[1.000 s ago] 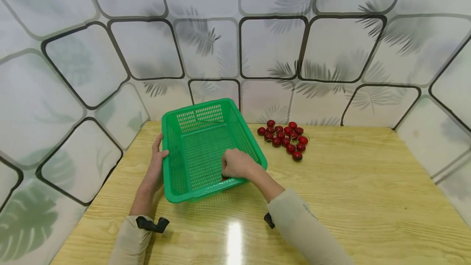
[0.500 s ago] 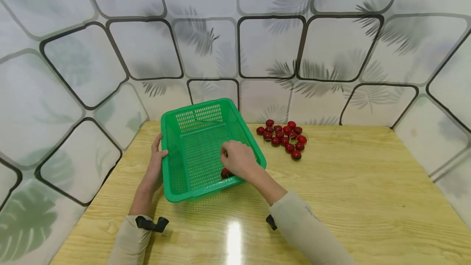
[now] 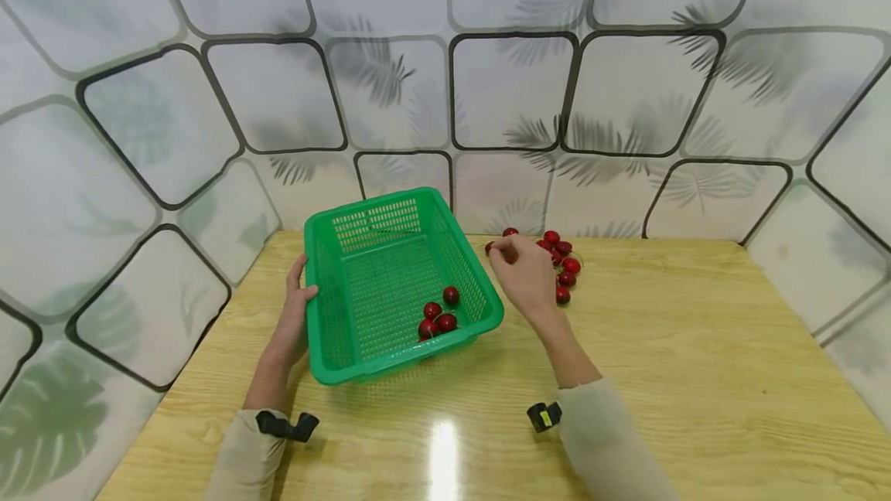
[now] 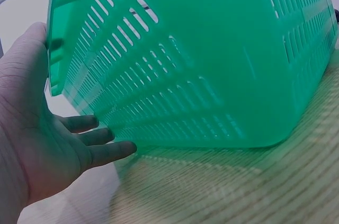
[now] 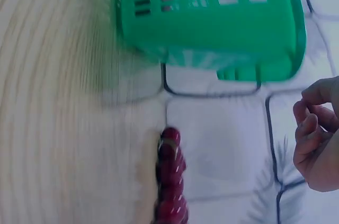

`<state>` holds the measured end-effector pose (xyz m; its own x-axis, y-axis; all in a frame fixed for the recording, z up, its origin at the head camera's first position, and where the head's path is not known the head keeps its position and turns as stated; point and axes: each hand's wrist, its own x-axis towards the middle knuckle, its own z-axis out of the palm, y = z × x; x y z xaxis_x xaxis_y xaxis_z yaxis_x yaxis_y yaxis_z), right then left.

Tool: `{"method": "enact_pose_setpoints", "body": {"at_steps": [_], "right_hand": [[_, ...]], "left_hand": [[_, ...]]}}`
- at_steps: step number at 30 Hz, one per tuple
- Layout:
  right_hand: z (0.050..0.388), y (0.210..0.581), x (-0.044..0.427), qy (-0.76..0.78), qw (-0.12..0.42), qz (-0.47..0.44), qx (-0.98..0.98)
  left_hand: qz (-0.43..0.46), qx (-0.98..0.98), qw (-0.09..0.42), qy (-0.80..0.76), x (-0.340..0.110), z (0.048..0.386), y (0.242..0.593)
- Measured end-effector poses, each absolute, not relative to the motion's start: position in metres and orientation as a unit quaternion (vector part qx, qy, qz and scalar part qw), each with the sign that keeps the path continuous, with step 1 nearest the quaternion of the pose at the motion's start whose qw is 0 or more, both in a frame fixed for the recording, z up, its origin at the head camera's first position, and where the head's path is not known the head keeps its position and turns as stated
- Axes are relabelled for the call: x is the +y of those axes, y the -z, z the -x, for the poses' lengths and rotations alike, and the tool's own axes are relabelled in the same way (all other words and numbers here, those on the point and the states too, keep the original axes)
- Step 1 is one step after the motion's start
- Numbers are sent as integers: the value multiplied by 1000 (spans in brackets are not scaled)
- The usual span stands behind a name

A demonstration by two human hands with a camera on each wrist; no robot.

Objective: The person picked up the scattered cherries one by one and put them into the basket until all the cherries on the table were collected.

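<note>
A green plastic basket (image 3: 418,358) with slotted walls stands tilted on the table. My left hand (image 3: 291,317) holds its left side, thumb at the rim and fingers against the outer wall; the left wrist view shows those fingers (image 4: 111,152) fairly straight. Several dark red cherries (image 3: 447,322) lie in the basket's near right corner. Right of the basket, a group of cherries (image 3: 567,279) lies on the table, partly hidden by my right hand (image 3: 527,273). That hand is above them, its fingers curled with nothing visible between them, as the right wrist view also shows.
The pale wooden table (image 3: 668,377) carries everything. Patterned wall panels (image 3: 515,91) rise behind and along both sides, close behind the basket and the loose cherries (image 5: 171,181).
My right hand has left the basket and moved right, over the loose cherries. Several cherries in the basket, largely covered before, are now visible. The left hand and basket have not moved.
</note>
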<state>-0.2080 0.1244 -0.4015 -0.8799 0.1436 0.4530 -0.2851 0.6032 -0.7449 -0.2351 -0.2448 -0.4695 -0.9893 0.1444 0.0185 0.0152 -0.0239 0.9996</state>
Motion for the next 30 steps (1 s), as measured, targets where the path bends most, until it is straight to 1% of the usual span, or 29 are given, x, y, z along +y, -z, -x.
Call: {"method": "enact_pose_setpoints", "body": {"at_steps": [2,6,10,17,22,25,30], "right_hand": [[207,406,146,-459,233,1,-857],[204,421,185,-471,197,68,-857],[199,432,213,-461,156,106,-867],[195,428,235,-397,96,90,-908],[201,428,240,-371,44,61,-926],[208,432,239,-361,31,36,-931],[219,440,232,-354,35,14,-935]], "left_hand": [[-57,698,49,-712,-244,235,470],[-55,698,50,-712,-244,236,472],[-57,698,48,-712,-245,235,473],[-49,697,44,-714,-245,237,471],[-52,699,44,-712,-248,237,469],[-49,698,41,-714,-248,236,469],[-53,699,45,-712,-249,235,470]]}}
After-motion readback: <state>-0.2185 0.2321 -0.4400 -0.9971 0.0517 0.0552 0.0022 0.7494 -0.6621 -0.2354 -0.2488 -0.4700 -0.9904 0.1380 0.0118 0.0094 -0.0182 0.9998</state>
